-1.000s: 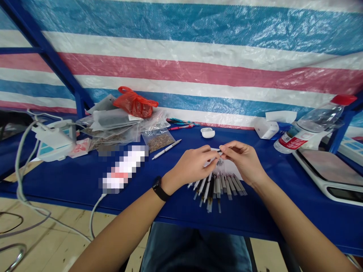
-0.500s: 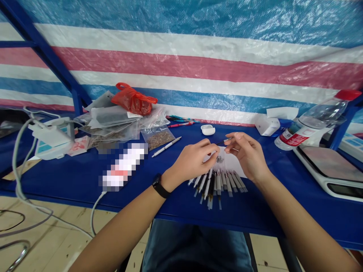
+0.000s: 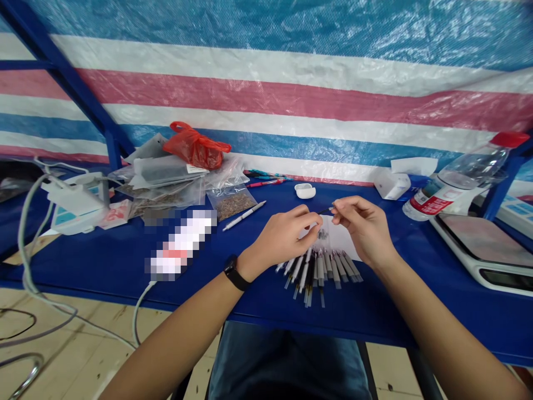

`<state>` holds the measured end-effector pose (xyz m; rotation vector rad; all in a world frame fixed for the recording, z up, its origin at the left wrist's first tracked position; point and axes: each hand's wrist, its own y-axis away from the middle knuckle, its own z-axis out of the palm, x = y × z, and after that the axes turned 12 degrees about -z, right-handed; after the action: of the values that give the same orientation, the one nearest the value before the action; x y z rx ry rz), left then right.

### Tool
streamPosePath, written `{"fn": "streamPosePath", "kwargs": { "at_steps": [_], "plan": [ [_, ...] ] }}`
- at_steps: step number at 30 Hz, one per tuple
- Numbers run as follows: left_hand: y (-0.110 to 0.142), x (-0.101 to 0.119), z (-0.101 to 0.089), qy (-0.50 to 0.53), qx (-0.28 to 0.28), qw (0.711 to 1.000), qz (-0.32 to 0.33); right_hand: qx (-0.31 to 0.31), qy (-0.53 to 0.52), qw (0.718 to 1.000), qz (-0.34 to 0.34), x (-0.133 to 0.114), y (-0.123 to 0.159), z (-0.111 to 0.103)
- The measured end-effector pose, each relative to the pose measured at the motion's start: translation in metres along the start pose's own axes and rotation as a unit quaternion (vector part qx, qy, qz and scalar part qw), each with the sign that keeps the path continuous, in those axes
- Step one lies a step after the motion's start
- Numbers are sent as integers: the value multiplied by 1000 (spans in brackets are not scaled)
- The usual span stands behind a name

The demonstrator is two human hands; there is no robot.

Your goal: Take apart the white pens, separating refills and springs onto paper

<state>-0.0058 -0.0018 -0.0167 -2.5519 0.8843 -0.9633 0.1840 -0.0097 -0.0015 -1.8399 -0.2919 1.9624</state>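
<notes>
Delicately, a thin dark rod (image 3: 326, 210) is pinched by the fingertips of the right hand (image 3: 364, 230), raised clear of the white paper sheet (image 3: 343, 239), while the left hand (image 3: 283, 239) is curled nearly shut beside it, any hold unclear, above fanned slender tubes (image 3: 318, 272) on the blue tabletop (image 3: 416, 300).

Bright flat light (edges warped), hands (image 3: 283, 236) sharp

The right hand (image 3: 366, 230) pinches a thin dark stick (image 3: 325, 210) above a white paper (image 3: 343, 236). The left hand (image 3: 281, 239) curls at the paper's edge, near a fan of slim tubes (image 3: 316, 272), perhaps syringes, on a blue bench (image 3: 83, 278).
</notes>
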Motion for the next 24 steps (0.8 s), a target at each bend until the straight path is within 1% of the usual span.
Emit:
{"fn": "streamPosePath", "kwargs": {
  "at_steps": [7, 9, 12, 14, 18, 21, 23, 24],
  "plan": [
    [-1, -1, 0, -1, -6, 1000, -1, -14, 16, 999, 30, 1, 0, 1],
    [-1, -1, 1, -3, -8, 1000, 0, -47, 10, 998, 40, 0, 1, 1],
    [-1, -2, 2, 0, -5, 1000, 2, -115, -2, 991, 65, -2, 1, 0],
    [-1, -2, 2, 7, -1, 1000, 3, -138, 6, 989, 61, -4, 1, -3],
    [-1, 0, 0, 15, 4, 1000, 1, -164, 23, 986, 34, -10, -4, -11],
    [-1, 0, -1, 21, 11, 1000, 0, -200, 30, 978, 40, -17, -5, -21],
    [-1, 0, -1, 21, 9, 1000, -1, -204, 85, 974, 48, -21, -2, -32],
    [-1, 0, -1, 22, 6, 1000, -3, -197, 137, 969, 53, -22, 2, -38]
  ]
}}
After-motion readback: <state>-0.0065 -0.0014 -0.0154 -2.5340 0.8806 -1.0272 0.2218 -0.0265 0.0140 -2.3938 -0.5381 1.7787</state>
